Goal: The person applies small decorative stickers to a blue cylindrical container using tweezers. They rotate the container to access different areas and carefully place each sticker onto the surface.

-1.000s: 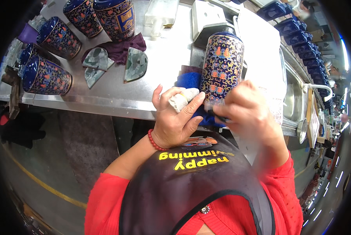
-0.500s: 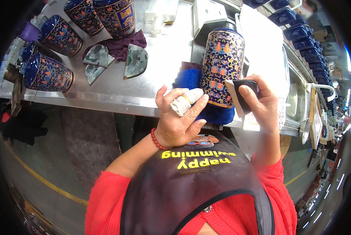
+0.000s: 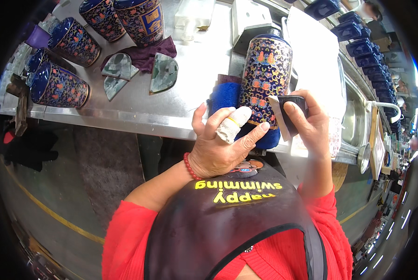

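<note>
A dark blue bottle with a dense floral pattern lies on its side, its base toward me, on a blue towel. My left hand is at the left of the base, fingers spread and holding nothing. One of its fingers is wrapped in white cloth tied with a yellow band. Whether that hand touches the bottle, I cannot tell. In my right hand is a flat black scraper with a pale edge, held upright beside the base's right side.
Several similar patterned bottles stand at the bench's left. Green marbled plates lie by a purple cloth. Beyond the bottle's neck sits a white block. A sink with a white tap is at the right.
My left hand has shifted slightly right and its fingers have spread, the index finger straightening toward the bottle's base. The right hand with the scraper has hardly moved.
</note>
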A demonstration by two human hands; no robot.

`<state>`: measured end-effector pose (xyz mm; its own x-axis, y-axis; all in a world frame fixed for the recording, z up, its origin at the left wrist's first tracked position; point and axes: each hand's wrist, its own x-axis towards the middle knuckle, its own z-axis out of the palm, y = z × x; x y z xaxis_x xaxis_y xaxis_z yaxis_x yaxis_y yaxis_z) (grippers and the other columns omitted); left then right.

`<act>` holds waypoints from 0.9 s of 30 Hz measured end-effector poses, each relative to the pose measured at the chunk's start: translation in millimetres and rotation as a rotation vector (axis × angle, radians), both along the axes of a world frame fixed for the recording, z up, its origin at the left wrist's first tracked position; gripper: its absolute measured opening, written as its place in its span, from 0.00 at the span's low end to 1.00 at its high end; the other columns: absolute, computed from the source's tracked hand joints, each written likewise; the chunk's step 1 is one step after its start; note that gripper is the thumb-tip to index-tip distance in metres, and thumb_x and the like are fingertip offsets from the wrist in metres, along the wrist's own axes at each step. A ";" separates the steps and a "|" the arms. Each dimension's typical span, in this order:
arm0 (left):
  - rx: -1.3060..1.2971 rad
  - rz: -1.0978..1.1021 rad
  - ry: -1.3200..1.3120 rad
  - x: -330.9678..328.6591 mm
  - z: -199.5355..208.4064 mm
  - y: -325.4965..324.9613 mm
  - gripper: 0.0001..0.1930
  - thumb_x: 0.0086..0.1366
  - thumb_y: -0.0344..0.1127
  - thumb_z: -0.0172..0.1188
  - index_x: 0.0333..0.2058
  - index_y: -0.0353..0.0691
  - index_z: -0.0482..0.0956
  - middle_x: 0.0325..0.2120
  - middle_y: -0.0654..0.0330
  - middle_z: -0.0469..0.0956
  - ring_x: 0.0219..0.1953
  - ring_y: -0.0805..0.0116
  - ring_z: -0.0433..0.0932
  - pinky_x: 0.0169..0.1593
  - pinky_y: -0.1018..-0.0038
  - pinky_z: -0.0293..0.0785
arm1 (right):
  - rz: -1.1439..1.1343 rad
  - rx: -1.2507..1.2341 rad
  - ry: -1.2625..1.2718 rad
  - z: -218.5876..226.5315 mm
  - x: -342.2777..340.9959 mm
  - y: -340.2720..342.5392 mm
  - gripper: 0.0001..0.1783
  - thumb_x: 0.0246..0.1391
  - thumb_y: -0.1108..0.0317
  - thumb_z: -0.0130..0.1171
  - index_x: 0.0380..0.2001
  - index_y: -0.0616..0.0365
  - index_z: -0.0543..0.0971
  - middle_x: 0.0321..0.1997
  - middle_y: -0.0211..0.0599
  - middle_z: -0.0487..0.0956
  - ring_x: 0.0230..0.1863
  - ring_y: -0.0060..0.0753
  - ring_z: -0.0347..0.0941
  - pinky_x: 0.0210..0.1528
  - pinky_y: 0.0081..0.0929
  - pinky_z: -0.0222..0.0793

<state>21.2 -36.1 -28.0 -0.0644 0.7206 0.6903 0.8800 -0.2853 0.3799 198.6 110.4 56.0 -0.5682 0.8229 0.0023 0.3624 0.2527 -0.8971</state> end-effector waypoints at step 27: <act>-0.001 -0.053 -0.111 -3.3 -7.1 -2.6 0.24 0.57 0.44 0.67 0.53 0.49 0.85 0.52 0.56 0.79 0.57 0.56 0.68 0.70 0.43 0.42 | 0.348 0.386 -0.204 30.8 -15.7 26.6 0.07 0.54 0.71 0.68 0.35 0.60 0.81 0.22 0.34 0.78 0.25 0.31 0.79 0.30 0.28 0.73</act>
<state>17.9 -38.7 -35.1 -0.1024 0.7260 0.6800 0.8161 -0.3295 0.4747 182.9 137.1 86.9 -0.8270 0.5476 0.1277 0.3552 0.6849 -0.6362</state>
